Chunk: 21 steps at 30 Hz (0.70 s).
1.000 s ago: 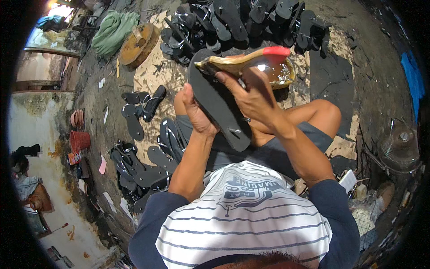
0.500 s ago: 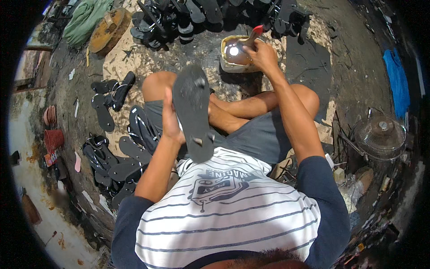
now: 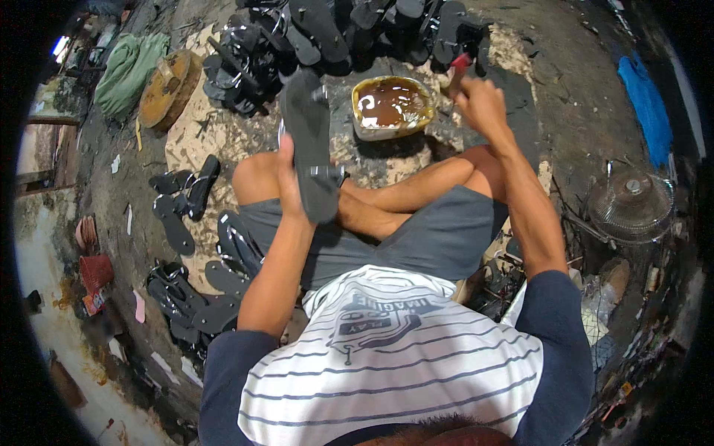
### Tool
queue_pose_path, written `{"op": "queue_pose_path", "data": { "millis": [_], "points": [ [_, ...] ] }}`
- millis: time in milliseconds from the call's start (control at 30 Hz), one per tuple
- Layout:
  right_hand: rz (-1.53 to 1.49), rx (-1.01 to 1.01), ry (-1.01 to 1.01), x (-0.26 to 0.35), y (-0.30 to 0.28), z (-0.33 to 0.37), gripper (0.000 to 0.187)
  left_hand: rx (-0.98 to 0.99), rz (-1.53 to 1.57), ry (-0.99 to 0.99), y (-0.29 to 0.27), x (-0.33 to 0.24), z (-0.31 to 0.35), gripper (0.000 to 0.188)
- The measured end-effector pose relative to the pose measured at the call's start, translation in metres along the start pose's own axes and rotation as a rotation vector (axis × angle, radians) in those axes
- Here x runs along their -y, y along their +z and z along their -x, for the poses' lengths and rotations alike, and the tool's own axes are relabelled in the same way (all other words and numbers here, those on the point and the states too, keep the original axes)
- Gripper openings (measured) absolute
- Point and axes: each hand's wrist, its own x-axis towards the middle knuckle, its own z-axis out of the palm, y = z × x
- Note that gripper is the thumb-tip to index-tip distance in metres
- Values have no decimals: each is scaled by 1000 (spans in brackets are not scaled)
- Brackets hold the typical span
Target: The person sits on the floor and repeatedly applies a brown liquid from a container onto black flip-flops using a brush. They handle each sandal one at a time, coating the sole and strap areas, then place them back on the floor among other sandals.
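Observation:
My left hand [image 3: 292, 182] grips a black flip-flop [image 3: 309, 145] along its left side, holding it upright above my crossed legs. The underside faces me, and strap plugs stick out at the sole. To the right of a tub [image 3: 394, 133] of shiny brown, glue-like liquid, my right hand [image 3: 483, 108] is closed on a brush [image 3: 460, 65] with a red end. The brush's other end is hard to make out. Both the hand and the brush are apart from the tub.
A heap of black flip-flops [image 3: 320, 33] lies beyond the tub, with another pile [image 3: 186, 297] at my left. A round wooden block [image 3: 167, 89] and green cloth [image 3: 132, 74] are at the far left. A fan [image 3: 632, 204] and blue cloth [image 3: 644, 111] are at the right.
My right hand has moved right with the brush, out from over the tub. The flip-flop in my left hand has turned and tilted slightly. The whole view has shifted.

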Motion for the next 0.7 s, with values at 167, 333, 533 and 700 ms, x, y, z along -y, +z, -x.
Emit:
{"op": "queue_pose_path", "data": {
  "millis": [167,333,533,700],
  "points": [
    [-1050,-124,67,172,-58,45,35,69,38,148,59,-4,-46,59],
    [-844,-436,-281,202,-33,32,21,128,82,252,75,6,-45,58],
    [-706,-351,-526,194,-8,32,32,270,246,68,48,-20,-59,59],
    [-649,-270,-620,200,-19,30,24,444,114,-86,26,-19,-56,53]
  ]
}}
